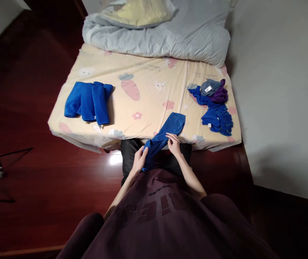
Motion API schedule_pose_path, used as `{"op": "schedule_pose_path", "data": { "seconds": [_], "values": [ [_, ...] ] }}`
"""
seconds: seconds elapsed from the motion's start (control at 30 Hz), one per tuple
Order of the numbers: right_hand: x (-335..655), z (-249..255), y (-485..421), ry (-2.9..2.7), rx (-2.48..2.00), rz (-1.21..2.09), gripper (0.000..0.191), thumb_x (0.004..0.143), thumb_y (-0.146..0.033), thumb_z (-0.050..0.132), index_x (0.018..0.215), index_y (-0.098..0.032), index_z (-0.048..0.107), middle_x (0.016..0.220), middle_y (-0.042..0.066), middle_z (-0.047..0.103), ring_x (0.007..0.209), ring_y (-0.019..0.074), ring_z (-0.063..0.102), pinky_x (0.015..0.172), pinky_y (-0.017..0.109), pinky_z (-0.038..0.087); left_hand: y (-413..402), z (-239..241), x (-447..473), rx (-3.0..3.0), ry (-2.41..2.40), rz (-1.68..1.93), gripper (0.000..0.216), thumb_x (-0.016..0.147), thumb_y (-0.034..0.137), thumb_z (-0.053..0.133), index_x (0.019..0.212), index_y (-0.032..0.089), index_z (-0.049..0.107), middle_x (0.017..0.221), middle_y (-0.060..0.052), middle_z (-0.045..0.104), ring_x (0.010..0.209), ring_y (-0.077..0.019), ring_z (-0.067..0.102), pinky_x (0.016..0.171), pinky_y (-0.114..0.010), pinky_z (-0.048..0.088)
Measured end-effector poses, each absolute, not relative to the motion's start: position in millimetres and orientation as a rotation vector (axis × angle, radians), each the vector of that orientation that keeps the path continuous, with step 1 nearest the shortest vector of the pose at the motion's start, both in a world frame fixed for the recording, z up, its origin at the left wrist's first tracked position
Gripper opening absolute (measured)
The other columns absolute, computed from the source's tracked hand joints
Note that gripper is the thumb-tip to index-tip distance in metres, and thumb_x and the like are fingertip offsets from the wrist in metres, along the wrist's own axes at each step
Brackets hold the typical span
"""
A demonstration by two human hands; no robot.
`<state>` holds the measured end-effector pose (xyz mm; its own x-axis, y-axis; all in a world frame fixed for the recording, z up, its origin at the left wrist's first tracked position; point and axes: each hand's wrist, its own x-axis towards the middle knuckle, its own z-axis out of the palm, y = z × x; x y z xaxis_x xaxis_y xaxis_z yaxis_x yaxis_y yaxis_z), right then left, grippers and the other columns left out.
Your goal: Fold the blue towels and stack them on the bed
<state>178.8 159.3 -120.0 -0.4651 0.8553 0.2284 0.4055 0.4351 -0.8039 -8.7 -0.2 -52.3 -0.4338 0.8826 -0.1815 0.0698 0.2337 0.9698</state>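
A blue cloth [167, 131] lies folded into a long strip, running from the bed's near edge down toward my body. My left hand [139, 160] is closed on the strip's lower end. My right hand [173, 143] pinches its middle, fingers pressed on the fabric. On the left side of the bed lie three rolled or folded blue cloths [88, 101] side by side. At the right side sits a loose heap of blue, grey and purple cloths [214, 105].
The bed [143, 90] has a cream sheet printed with carrots and flowers. A grey duvet [170, 34] and a pillow are bunched at its far end. Dark wooden floor lies to the left, with a thin black stand [0, 172]. A pale wall is on the right.
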Motion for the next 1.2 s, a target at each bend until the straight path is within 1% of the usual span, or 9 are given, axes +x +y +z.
{"op": "schedule_pose_path", "data": {
  "seconds": [0.1,0.17,0.3,0.5,0.73,0.9,1.03,1.13,1.2],
  "values": [
    [163.5,-116.1,162.5,-2.2,-0.953,0.912,0.038,0.1,-0.019,0.052,0.132,-0.024,0.071,0.138,0.008,0.07,0.132,0.0244,0.059,0.119,0.045,0.045,-2.5,-47.5,-10.8,0.954,1.834,1.206,0.044,0.082,0.062,0.069,0.079,0.02,0.057,0.07,0.003,0.051,0.067,-0.0144,0.048,0.065,-0.026,0.04],
    [154.9,-119.2,161.0,-2.349,-0.9,0.927,0.045,0.096,-0.019,0.06,0.141,-0.023,0.066,0.142,0.009,0.067,0.135,0.0255,0.057,0.119,0.045,0.044,-3.2,-45.3,-11.2,1.013,1.912,1.147,0.038,0.078,0.054,0.074,0.078,0.021,0.055,0.068,0.004,0.049,0.065,-0.0132,0.045,0.063,-0.025,0.038],
    [144.2,-136.7,160.6,-2.559,-0.945,0.872,0.06,0.09,-0.016,0.069,0.149,-0.022,0.058,0.152,0.011,0.06,0.141,0.0287,0.05,0.118,0.05,0.042,-5.6,-40.0,-11.8,1.095,1.921,1.114,0.023,0.082,0.042,0.063,0.081,0.021,0.057,0.067,0.004,0.051,0.062,-0.0125,0.046,0.064,-0.024,0.039],
    [143.7,-147.1,179.3,-2.643,-1.058,0.781,0.038,0.096,-0.013,0.058,0.13,-0.022,0.072,0.146,0.012,0.064,0.137,0.0297,0.052,0.113,0.053,0.042,-18.3,-28.0,-26.6,1.11,1.879,1.121,0.029,0.088,0.049,0.058,0.085,0.02,0.06,0.068,0.004,0.051,0.064,-0.0133,0.046,0.063,-0.024,0.037],
    [150.4,-148.0,190.7,-2.76,-0.928,0.779,0.048,0.087,-0.015,0.068,0.134,-0.024,0.068,0.147,0.009,0.064,0.138,0.0285,0.051,0.112,0.05,0.041,-27.8,-19.8,-48.5,1.035,1.893,1.185,0.037,0.097,0.053,0.048,0.08,0.021,0.057,0.071,0.002,0.048,0.069,-0.0154,0.045,0.064,-0.026,0.036],
    [147.6,-154.8,196.2,-2.718,-1.002,0.672,0.038,0.098,-0.013,0.051,0.131,-0.018,0.068,0.141,0.011,0.068,0.132,0.0272,0.055,0.111,0.047,0.039,-33.0,-20.5,-52.9,1.032,1.844,1.203,0.043,0.098,0.058,0.043,0.077,0.022,0.055,0.073,0.0,0.049,0.071,-0.0174,0.047,0.066,-0.028,0.039],
    [144.8,-152.1,199.6,-2.697,-1.069,0.627,0.034,0.097,-0.01,0.047,0.123,-0.016,0.07,0.129,0.014,0.072,0.125,0.0281,0.058,0.112,0.047,0.038,-39.8,-23.8,-58.7,1.029,1.889,1.213,0.044,0.098,0.058,0.042,0.079,0.022,0.059,0.073,-0.001,0.053,0.071,-0.0189,0.051,0.066,-0.029,0.042],
    [151.7,-141.5,209.4,-2.648,-1.143,0.62,0.031,0.096,-0.012,0.047,0.116,-0.015,0.07,0.118,0.016,0.074,0.118,0.0298,0.061,0.111,0.048,0.041,-46.2,-24.4,-71.0,1.113,1.983,1.141,0.042,0.099,0.052,0.041,0.088,0.021,0.067,0.073,-0.002,0.059,0.071,-0.0199,0.056,0.067,-0.028,0.045],
    [164.8,-129.3,218.4,-2.564,-1.165,0.675,0.031,0.096,-0.014,0.045,0.115,-0.017,0.069,0.116,0.015,0.074,0.114,0.0293,0.063,0.107,0.046,0.046,-51.9,-24.9,-85.2,1.224,2.084,1.08,0.039,0.099,0.046,0.041,0.101,0.02,0.071,0.082,-0.004,0.067,0.078,-0.0217,0.063,0.071,-0.029,0.049]
  ]
}}
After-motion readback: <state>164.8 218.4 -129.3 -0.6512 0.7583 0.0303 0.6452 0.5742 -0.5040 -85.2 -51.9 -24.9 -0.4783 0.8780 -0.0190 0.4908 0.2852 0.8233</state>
